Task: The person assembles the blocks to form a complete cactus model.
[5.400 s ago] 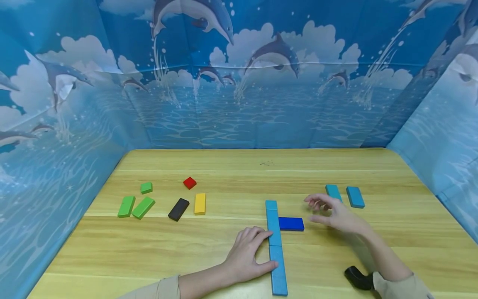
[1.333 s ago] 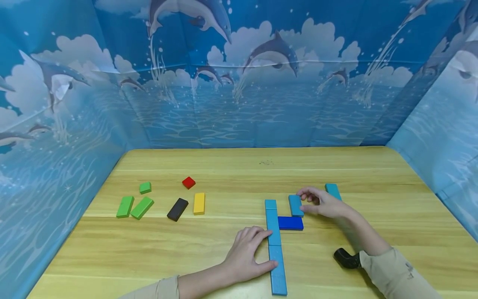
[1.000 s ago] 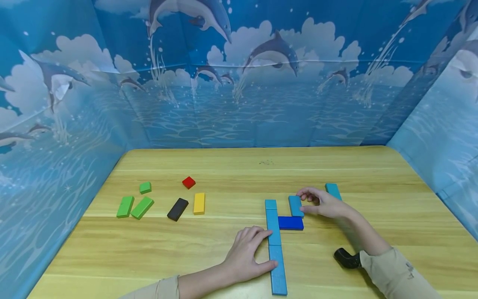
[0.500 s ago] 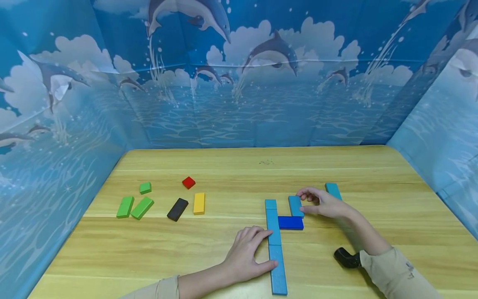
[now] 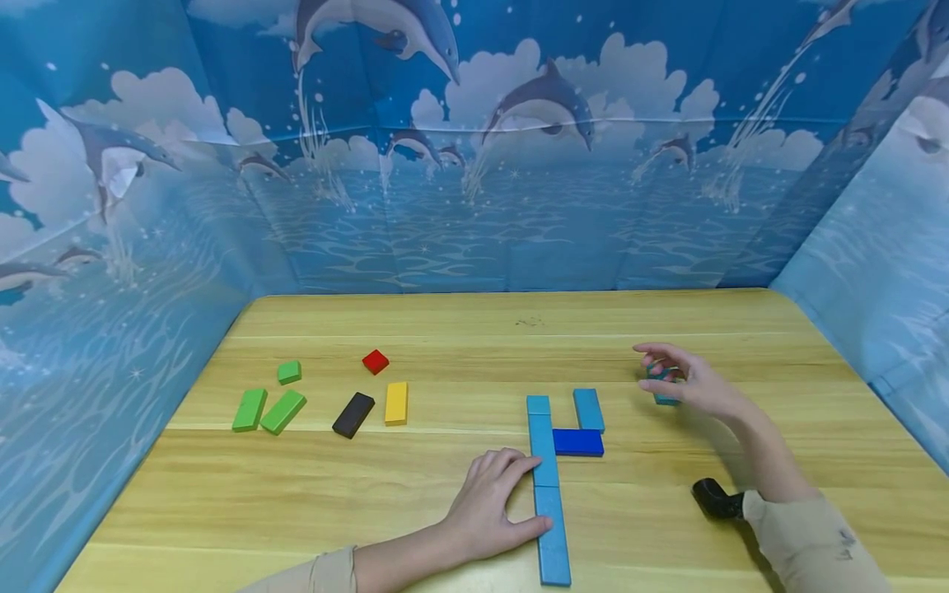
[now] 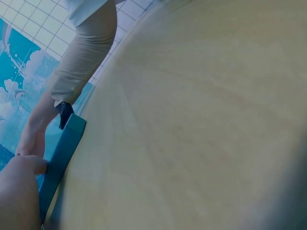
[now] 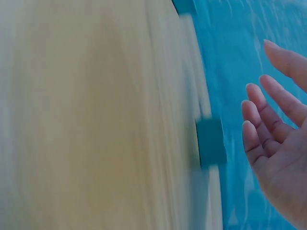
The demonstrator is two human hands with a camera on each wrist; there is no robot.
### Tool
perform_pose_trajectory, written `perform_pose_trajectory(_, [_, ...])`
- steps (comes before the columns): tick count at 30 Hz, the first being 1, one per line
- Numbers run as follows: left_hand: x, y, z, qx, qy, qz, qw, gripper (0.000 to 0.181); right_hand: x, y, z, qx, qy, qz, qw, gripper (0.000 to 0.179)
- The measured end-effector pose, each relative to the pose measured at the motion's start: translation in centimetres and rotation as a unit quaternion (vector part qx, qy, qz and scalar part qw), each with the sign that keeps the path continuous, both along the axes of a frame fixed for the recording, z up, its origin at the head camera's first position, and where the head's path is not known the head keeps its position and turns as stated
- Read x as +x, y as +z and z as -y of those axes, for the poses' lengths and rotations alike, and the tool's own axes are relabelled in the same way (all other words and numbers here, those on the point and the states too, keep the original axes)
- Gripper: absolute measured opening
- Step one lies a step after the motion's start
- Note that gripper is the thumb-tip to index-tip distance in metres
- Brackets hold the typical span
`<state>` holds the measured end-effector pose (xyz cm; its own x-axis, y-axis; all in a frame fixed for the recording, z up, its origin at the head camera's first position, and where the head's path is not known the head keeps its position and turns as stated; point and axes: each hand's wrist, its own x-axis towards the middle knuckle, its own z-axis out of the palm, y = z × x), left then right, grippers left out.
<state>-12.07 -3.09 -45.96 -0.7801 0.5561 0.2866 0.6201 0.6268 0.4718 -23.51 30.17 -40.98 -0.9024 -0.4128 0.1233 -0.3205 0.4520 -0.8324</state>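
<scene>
My left hand (image 5: 489, 502) lies beside a column of light blue blocks (image 5: 546, 469) laid end to end, index fingertip and thumb touching it. A dark blue block (image 5: 578, 442) sticks out from the column's right side. Behind its right end lies a light blue block (image 5: 589, 409). Farther right, my right hand (image 5: 689, 380) hovers with fingers spread over a teal block (image 5: 666, 400), partly hidden by the hand. In the right wrist view the fingers (image 7: 276, 112) are apart from this teal block (image 7: 211, 142). The left wrist view shows the left thumb (image 6: 36, 164) against a blue block (image 6: 62, 158).
On the left of the wooden table (image 5: 296, 502) lie several green blocks (image 5: 250, 410), a black block (image 5: 353, 415), a yellow block (image 5: 396, 403) and a small red block (image 5: 376, 361). A black device (image 5: 715, 499) sits at the right sleeve. A dolphin-print cloth (image 5: 445, 222) surrounds the table.
A light blue block was brought from the back right to behind the dark blue block. My right hand has since let it go and moved right to the teal block. My left hand stays put.
</scene>
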Motion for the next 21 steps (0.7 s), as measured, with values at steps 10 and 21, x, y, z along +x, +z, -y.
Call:
perform_pose_trajectory(10, [0.0, 0.2, 0.0, 0.0, 0.002, 0.003, 1.0, 0.063, -0.5, -1.4, -4.9, 0.039, -0.021, 0.024, 0.9987, 0.057])
perform_pose_trajectory(21, [0.0, 0.2, 0.0, 0.003, -0.003, 0.006, 1.0, 0.063, -0.9, -2.4, -5.9, 0.071, -0.014, 0.056, 0.9958, 0.064])
